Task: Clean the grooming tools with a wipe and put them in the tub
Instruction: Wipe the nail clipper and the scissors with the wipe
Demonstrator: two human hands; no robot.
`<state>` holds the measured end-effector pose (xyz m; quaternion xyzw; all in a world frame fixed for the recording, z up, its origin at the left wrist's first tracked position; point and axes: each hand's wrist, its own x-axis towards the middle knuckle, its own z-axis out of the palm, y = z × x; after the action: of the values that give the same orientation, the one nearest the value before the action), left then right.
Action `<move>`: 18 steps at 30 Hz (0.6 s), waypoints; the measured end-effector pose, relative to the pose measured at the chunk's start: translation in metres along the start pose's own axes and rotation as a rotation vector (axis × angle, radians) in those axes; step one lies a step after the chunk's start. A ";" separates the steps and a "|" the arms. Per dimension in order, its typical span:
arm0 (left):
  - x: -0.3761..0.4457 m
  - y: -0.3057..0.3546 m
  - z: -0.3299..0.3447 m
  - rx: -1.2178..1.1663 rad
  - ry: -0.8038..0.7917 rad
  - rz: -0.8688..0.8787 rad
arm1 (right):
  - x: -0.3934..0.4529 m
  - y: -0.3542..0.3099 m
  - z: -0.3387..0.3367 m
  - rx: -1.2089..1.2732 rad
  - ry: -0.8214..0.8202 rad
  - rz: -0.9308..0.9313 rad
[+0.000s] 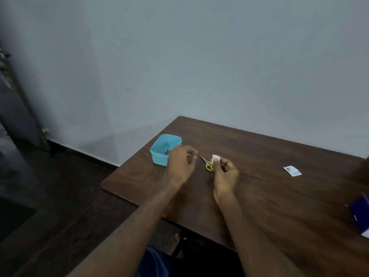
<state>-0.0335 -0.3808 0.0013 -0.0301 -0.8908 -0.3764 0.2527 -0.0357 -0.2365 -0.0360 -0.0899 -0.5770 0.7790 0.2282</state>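
Tub (159, 154): light blue, open-topped, standing near the table's (279, 196) left edge; take it as your landmark. A small metallic item, too blurred to name, lies at its bottom, probably a tool already cleaned.

Left hand (180, 164): directly right of the tub and overlapping its near right corner in this view. Your fingers are loosely curled and hold nothing visible; the fingertips point toward the scissors.

Scissors (206, 163): right of the tub, just past your left fingertips, lying flat on the table with the blades aimed back toward the tub and the yellow handles nearer you. They are partly hidden by your right hand.

Wipe (215, 157): a small white wad, right of the tub and just beyond the scissors, pinched between your right thumb and fingertips.

Right hand (224, 172): right of the scissors, raised off the table, fingers curled round the wipe.

Sachet (292, 171): far right of the tub, lying flat and well apart from both hands; likely the torn wipe packet.

Risk, scissors: a careless reach with your left hand meets the blade tips first.

Risk, tub: your left wrist sits close to its corner; a sideways sweep may push the light tub toward the table's left edge.
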 end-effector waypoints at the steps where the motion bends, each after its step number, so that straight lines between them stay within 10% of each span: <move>1: -0.007 -0.001 0.006 -0.005 -0.024 0.018 | -0.003 0.000 -0.003 -0.004 -0.004 -0.015; 18: -0.039 0.026 0.051 0.209 -0.188 0.044 | -0.019 -0.016 -0.037 0.095 -0.020 0.057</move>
<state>-0.0152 -0.3222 -0.0297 -0.0584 -0.9440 -0.2717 0.1779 0.0002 -0.2103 -0.0353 -0.0876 -0.5387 0.8126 0.2043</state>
